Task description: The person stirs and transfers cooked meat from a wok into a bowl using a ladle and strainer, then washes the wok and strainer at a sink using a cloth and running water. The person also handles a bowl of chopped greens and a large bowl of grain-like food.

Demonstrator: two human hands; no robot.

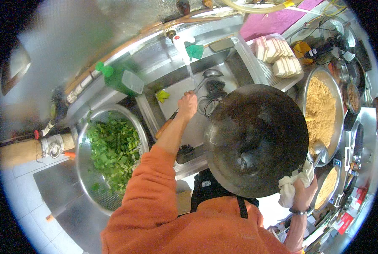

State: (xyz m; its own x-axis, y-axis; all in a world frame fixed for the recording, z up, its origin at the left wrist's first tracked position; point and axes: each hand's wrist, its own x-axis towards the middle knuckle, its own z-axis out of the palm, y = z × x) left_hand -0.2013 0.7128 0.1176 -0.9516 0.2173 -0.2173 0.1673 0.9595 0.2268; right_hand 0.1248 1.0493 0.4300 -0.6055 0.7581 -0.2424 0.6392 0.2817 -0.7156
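Note:
My right hand point(303, 187) is closed on a white cloth point(287, 190) at the rim of a large dark wok point(255, 139), which is tilted with its inside facing me beside the sink. Over the metal sink point(173, 95), my left hand point(187, 103) grips the handle of a metal ladle point(212, 73). The ladle's bowl lies towards the sink's far right part. Water runs from a white tap point(182, 47) close to the ladle's handle. Below the left hand, a wooden handle point(166, 125) slants over the sink's near edge. Dark matter lies in the sink.
At the left stand a metal colander point(81, 165) of chopped greens point(113, 149) and a green plastic jug point(119, 79). To the right are a plastic basket point(284, 84) of pale slabs, a large bowl point(339, 127) of tan crumbly food and a second, smaller bowl point(319, 208).

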